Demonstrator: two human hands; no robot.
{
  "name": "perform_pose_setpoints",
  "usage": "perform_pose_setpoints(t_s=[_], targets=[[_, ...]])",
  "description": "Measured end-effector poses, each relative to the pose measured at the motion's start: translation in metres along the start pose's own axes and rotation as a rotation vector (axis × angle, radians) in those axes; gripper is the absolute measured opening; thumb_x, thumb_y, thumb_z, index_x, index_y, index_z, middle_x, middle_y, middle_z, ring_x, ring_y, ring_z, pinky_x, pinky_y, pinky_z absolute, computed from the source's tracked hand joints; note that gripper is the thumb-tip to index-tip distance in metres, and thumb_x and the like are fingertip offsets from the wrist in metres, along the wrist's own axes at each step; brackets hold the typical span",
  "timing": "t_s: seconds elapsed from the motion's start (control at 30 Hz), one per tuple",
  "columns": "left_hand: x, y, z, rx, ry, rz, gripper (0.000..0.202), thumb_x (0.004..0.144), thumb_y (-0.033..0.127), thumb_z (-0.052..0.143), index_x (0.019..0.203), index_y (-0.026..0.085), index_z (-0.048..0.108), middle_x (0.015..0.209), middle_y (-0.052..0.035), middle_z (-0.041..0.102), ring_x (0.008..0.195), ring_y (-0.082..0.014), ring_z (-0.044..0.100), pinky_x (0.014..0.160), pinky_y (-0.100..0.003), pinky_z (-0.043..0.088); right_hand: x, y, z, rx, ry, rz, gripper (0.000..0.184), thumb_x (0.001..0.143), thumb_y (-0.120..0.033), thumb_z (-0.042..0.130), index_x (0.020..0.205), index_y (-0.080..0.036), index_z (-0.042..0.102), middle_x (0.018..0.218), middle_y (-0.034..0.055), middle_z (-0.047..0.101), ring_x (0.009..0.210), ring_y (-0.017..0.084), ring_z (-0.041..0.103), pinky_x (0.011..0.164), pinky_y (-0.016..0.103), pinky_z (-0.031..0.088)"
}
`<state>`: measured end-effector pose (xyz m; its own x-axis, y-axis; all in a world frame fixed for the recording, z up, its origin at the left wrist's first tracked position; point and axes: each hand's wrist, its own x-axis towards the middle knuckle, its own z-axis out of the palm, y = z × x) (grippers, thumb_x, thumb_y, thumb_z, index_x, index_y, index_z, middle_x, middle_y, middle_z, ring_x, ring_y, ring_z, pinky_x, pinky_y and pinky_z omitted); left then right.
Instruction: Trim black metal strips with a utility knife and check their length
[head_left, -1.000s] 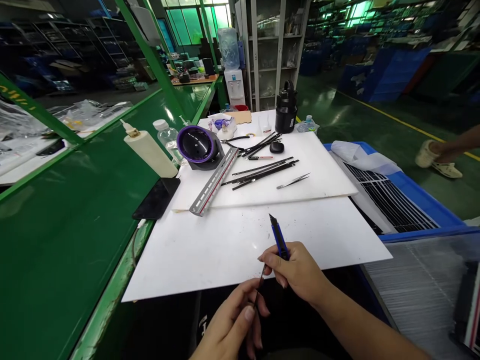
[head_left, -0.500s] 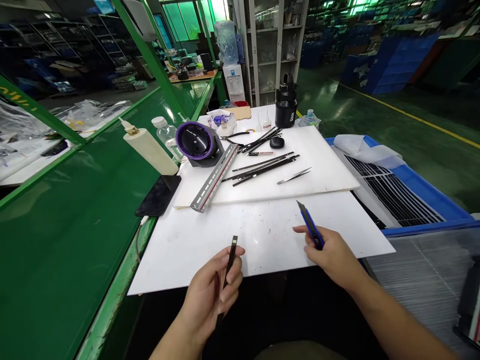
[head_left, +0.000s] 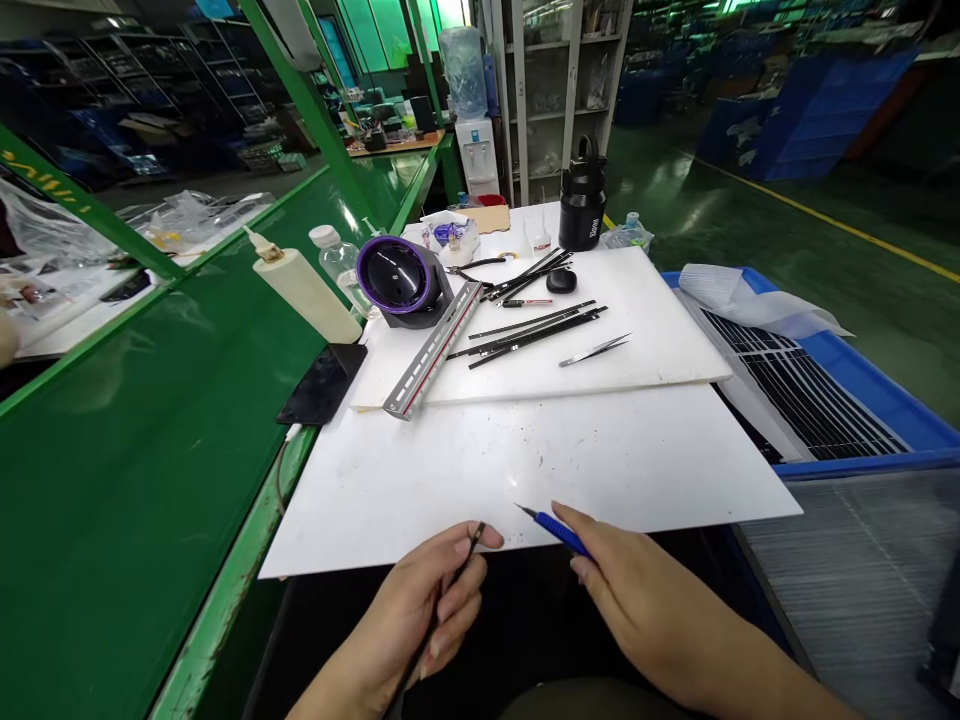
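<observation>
1. Half a second ago the two hands were apart. Now they have come close together at the bottom middle of the frame, just past the near edge of the white board (head_left: pixel 525 470).
2. The right hand (head_left: pixel 645 600) held the blue knife (head_left: pixel 559 530) up high with its tip pointing away. Now the knife is low and its tip points left, toward the other hand.
3. The left hand (head_left: pixel 427 610) held the thin black strip (head_left: pixel 457 570) standing up. Now the strip leans, and its top end sits near the knife tip. They are close but do not look like they touch.
4. My guess is that the knife is being brought to the end of the strip to work on it.
5. The left grip is closed on the strip, with thumb and fingers pinching it. The right grip is closed on the knife.
6. The low end of the strip runs off the bottom of the frame, so its full length cannot be seen.
7. Most of the knife handle is hidden under the right hand. The blade is too small to see well.
8. More black strips (head_left: pixel 532 330), tweezers (head_left: pixel 596 350) and a ruler (head_left: pixel 435 350) lie in the middle of the frame, not touched.
9. At the far left edge a bit of another person shows, too cut off to make out.
</observation>
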<state>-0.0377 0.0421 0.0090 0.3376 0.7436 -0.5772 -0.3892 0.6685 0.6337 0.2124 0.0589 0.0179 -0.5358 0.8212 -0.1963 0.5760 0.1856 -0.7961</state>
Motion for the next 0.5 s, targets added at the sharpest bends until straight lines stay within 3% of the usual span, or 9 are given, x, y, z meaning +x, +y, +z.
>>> perform_pose_setpoints(t_s=[0.1, 0.23, 0.37, 0.5], targets=[[0.0, -0.016, -0.001, 0.001, 0.024, 0.005, 0.022, 0.094, 0.035, 0.05, 0.088, 0.018, 0.064, 0.048, 0.0084, 0.036, 0.034, -0.0041, 0.021, 0.028, -0.013, 0.019, -0.001, 0.001, 0.007, 0.014, -0.064, -0.037, 0.05, 0.102, -0.024, 0.035, 0.152, -0.025, 0.035, 0.124, 0.0068, 0.068, 0.105, 0.021, 0.065, 0.088, 0.035, 0.049], [0.004, -0.029, 0.005, -0.014, 0.097, -0.002, 0.029, 0.093, 0.043, 0.052, 0.077, 0.019, 0.057, 0.046, 0.0092, 0.034, 0.033, -0.004, 0.018, 0.029, -0.013, 0.015, 0.001, 0.001, 0.003, -0.008, -0.101, -0.035, 0.042, 0.101, -0.025, 0.039, 0.142, -0.025, 0.049, 0.102, 0.0036, 0.074, 0.086, 0.021, 0.069, 0.077, 0.033, 0.051], [0.009, -0.032, 0.009, -0.062, 0.109, -0.054, 0.029, 0.092, 0.044, 0.05, 0.075, 0.02, 0.054, 0.045, 0.0099, 0.032, 0.033, -0.0041, 0.014, 0.028, -0.014, 0.012, -0.003, 0.004, 0.001, -0.093, -0.087, -0.037, 0.039, 0.101, -0.026, 0.04, 0.138, -0.025, 0.053, 0.111, 0.0044, 0.073, 0.096, 0.023, 0.069, 0.085, 0.037, 0.052], [0.01, -0.037, 0.009, -0.007, 0.132, -0.03, 0.028, 0.091, 0.041, 0.053, 0.074, 0.019, 0.056, 0.048, 0.0076, 0.039, 0.035, -0.0037, 0.017, 0.029, -0.013, 0.014, -0.009, 0.009, 0.002, -0.157, -0.047, -0.025, 0.039, 0.1, -0.018, 0.036, 0.133, -0.021, 0.055, 0.123, 0.0072, 0.067, 0.106, 0.024, 0.065, 0.09, 0.039, 0.052]])
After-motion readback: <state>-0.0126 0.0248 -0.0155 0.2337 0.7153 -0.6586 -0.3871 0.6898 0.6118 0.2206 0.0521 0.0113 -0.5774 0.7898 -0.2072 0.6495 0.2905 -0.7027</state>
